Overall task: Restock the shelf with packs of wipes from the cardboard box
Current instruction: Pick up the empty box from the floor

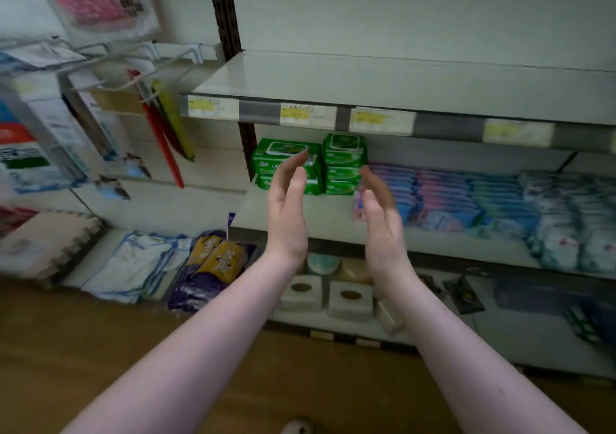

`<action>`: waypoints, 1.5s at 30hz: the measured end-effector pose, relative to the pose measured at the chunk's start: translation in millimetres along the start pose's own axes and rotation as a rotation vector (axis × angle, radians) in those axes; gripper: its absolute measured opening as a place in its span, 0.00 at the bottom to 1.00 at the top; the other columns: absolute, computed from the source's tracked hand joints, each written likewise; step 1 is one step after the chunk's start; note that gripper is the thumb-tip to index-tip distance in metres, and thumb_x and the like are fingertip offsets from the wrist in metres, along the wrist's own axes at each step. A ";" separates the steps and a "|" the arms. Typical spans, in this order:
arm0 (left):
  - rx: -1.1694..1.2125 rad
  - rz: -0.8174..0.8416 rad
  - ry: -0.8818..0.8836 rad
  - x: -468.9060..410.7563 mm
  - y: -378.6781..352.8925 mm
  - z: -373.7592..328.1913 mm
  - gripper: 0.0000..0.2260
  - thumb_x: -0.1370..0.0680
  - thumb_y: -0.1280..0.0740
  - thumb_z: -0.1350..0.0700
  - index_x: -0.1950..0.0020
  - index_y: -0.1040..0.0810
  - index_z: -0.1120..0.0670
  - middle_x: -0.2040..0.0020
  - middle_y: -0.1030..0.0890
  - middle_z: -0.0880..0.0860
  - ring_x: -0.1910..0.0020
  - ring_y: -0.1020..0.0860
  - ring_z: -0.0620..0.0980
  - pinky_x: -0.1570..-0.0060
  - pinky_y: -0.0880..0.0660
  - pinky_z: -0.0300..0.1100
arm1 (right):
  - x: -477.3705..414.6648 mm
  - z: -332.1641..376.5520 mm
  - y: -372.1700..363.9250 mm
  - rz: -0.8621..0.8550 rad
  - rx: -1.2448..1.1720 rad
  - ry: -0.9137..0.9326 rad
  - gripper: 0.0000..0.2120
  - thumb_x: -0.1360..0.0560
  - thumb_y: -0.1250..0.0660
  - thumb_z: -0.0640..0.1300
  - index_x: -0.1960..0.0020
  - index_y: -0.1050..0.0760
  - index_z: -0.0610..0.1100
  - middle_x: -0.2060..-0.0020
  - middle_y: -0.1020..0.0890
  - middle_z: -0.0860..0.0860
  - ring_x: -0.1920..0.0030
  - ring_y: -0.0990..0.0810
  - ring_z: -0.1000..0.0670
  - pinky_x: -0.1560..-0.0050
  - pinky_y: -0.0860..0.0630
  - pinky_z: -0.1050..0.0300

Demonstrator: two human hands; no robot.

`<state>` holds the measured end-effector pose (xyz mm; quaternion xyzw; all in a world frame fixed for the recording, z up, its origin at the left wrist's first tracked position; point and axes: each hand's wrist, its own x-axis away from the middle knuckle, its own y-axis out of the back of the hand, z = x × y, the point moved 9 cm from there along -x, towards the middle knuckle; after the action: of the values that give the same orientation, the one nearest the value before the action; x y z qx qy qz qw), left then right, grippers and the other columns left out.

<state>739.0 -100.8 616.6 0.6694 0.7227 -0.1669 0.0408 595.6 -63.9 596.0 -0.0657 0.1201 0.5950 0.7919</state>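
Observation:
Two stacks of green wipes packs stand at the back of the middle shelf (320, 223): a left stack (273, 166) and a taller right stack (345, 163). My left hand (288, 206) and my right hand (380, 216) hover over the shelf's front part, palms facing each other, fingers straight and holding nothing. The left fingertips overlap the left green stack in view; I cannot tell whether they touch it. The cardboard box is not in sight.
Rows of blue, pink and pale packs (466, 200) fill the shelf to the right. The upper shelf (366, 80) carries price labels on its edge. White tissue boxes (348, 300) sit on the bottom shelf. Hanging goods (160, 126) and cloth packs (133, 267) lie to the left.

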 end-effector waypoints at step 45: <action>0.365 1.606 0.223 392.8 -415.4 -170.8 0.15 0.20 0.51 0.47 0.39 0.28 0.39 0.36 0.24 0.40 0.35 0.28 0.38 0.32 0.33 0.47 | 417.7 246.8 391.2 -1.549 0.469 0.107 0.27 0.22 0.50 0.61 0.30 0.37 0.45 0.32 0.28 0.47 0.32 0.30 0.53 0.29 0.35 0.50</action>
<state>320.0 304.5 743.8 0.9903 -0.0136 -0.1340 -0.0335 358.2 494.9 736.6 0.0092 0.1997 -0.1666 0.9655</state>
